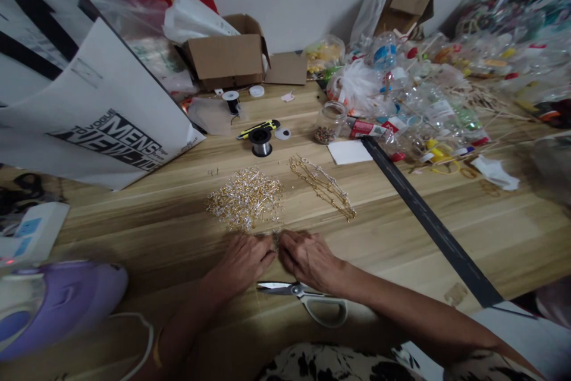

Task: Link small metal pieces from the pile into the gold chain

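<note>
My left hand (pixel 245 261) and my right hand (pixel 311 257) rest close together on the wooden table, thumbs and forefingers pinched. A small silvery strand (pixel 275 238) shows between the fingertips; its kind is too small to tell. Just beyond my left hand lies a loose heap of gold and clear beads (pixel 246 195). To its right are thin gold beaded chains (pixel 322 186). Scissors (pixel 298 290) with pale handles lie partly open on the near side of my hands, partly under my right wrist.
Behind the beads sit a spool of clear thread (pixel 260 142), a yellow box cutter (pixel 257 129) and a glass jar of beads (pixel 331 122). Plastic bottles (pixel 439 110) crowd the back right. A white paper bag (pixel 102 107) stands left, near a purple appliance (pixel 84 304).
</note>
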The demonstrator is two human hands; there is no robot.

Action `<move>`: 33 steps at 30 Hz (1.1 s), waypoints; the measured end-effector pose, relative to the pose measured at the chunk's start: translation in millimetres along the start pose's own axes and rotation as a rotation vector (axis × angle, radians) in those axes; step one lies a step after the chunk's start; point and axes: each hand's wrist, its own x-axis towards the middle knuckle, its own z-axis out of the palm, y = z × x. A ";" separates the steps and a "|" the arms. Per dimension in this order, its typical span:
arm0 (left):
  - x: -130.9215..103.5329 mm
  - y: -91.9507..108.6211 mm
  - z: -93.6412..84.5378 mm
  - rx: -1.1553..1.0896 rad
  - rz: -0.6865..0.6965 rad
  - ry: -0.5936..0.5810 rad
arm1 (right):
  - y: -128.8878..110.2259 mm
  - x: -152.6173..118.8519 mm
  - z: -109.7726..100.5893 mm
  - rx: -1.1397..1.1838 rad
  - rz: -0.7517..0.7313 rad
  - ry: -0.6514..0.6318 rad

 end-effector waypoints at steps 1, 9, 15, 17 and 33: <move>-0.1 1.3 -1.8 0.009 -0.009 -0.010 | 0.2 0.1 -0.1 -0.001 0.003 -0.007; -0.7 3.9 -14.8 -0.011 -0.041 -0.075 | 6.7 -2.1 -3.5 0.031 -0.061 -0.012; -3.6 -4.5 -18.6 -0.109 0.004 -0.100 | 3.8 -6.4 -8.7 0.016 -0.232 -0.041; -4.4 -7.4 -20.2 -0.154 0.026 -0.097 | 3.0 -6.5 -8.3 -0.009 -0.236 -0.069; -4.7 -16.1 -22.1 -0.222 0.111 -0.088 | -4.0 -19.8 -1.8 -0.188 -0.234 -0.124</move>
